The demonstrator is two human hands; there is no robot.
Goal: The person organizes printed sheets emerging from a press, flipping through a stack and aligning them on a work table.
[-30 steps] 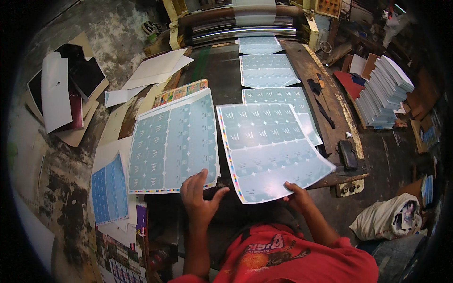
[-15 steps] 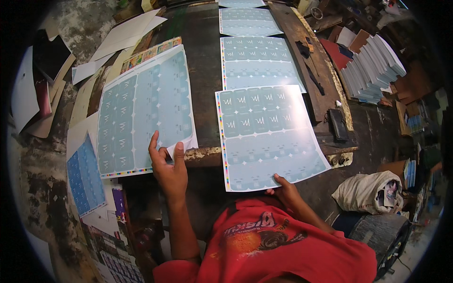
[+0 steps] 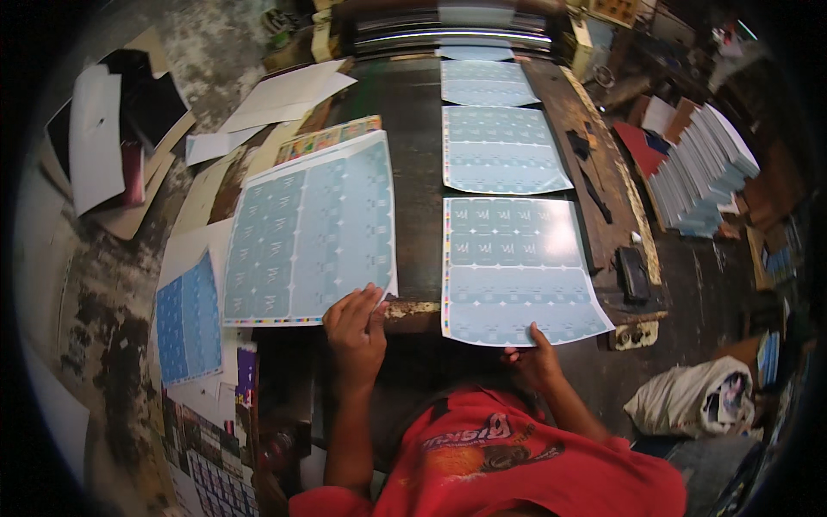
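A: Where is the pile of printed sheets [image 3: 310, 233]?
B: It lies near the left side of the dark surface [image 3: 415, 164], and its top sheet is pale blue-green. I take this pile as my landmark.

A: What does the left hand [image 3: 355, 326] do?
B: It is at the pile's near right corner. The thumb and the fingers are closed together there, and they pinch the corner. How many sheets are between them, I cannot tell.

A: And the right hand [image 3: 532, 355]?
B: It is to the right of the pile. It pinches the near edge of a single sheet [image 3: 517, 267], the thumb on top and the fingers below. This sheet is of similar colour, and its near right corner bends. I cannot tell if its far part touches the surface.

A: What else is around the pile?
B: To its left, a deeper blue sheet [image 3: 188, 320] lies at a slant. Just behind its far edge shows a colourful strip [image 3: 332, 140]. Farther behind are white papers [image 3: 289, 93]. Behind it to the right, more pale sheets [image 3: 504, 148] lie in a row toward the rollers [image 3: 452, 39]. Well to its right are a black case [image 3: 633, 276] and, nearer the person, a whitish sack [image 3: 685, 402].
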